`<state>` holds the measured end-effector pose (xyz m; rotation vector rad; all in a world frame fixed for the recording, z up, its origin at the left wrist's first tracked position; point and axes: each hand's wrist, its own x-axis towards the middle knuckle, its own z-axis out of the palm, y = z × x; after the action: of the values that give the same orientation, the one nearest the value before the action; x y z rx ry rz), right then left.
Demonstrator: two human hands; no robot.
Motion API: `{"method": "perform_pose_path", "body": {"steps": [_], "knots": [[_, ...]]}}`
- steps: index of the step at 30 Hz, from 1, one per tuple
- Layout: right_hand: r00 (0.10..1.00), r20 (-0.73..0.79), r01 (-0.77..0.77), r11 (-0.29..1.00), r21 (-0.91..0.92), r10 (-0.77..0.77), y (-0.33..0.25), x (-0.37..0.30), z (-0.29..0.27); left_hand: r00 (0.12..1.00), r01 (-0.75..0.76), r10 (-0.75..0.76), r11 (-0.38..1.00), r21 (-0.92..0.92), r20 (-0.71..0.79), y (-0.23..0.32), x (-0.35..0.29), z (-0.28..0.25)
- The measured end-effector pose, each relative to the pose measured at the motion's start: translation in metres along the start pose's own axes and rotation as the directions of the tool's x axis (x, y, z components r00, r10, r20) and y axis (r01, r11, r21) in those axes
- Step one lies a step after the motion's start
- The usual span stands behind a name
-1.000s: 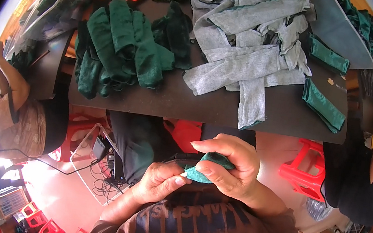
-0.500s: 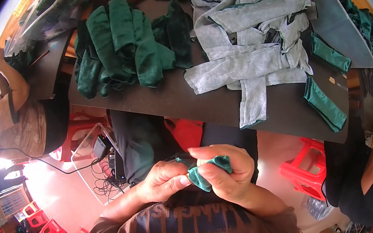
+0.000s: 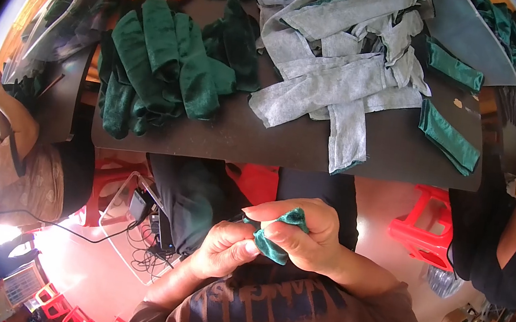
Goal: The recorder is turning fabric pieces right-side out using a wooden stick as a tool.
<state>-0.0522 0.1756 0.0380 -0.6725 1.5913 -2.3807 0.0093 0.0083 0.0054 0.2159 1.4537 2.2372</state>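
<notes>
Just above my lap, a small bunched piece of green velvet fabric (image 3: 271, 249) is held between both hands. My left hand (image 3: 227, 245) pinches its left end between thumb and fingers. The fingers of my right hand (image 3: 307, 236) curl round the other end, thumb pressed on top, and a fold of cloth pokes out above the thumb. Beyond the hands, on the dark table (image 3: 208, 141), lie a pile of green velvet tubes (image 3: 162, 50) at left and a heap of grey fabric tubes (image 3: 341, 74) with green edges at centre right.
Two folded green strips (image 3: 449, 137) lie at the table's right side. A red stool (image 3: 425, 225) stands right of me. Cables (image 3: 145, 247) and a black adapter (image 3: 140, 205) are at left below the table. Other people sit at both sides, one in a brown shirt (image 3: 21, 179).
Both hands stay closed on the green fabric. My right hand has shifted slightly left, and the view has moved a little.
</notes>
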Motion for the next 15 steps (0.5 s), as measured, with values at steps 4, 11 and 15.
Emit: {"method": "perform_pose_path", "body": {"steps": [4, 11, 15], "knots": [[0.997, 0.053, -0.055, 0.998, 0.012, 0.055, -0.004, 0.002, -0.005, 0.993, 0.117, -0.119, 0.982, -0.15, 0.0, 0.008, 0.003, 0.006], [0.993, -0.075, 0.085, 0.996, -0.037, -0.088, -0.004, -0.004, -0.008, 0.945, 0.308, -0.272, 0.928, -0.208, 0.183, 0.021, 0.007, 0.001], [0.995, -0.095, -0.025, 0.998, 0.058, 0.03, -0.007, -0.008, -0.008, 0.95, 0.294, -0.269, 0.941, -0.165, 0.159, 0.019, 0.006, 0.002]]}}
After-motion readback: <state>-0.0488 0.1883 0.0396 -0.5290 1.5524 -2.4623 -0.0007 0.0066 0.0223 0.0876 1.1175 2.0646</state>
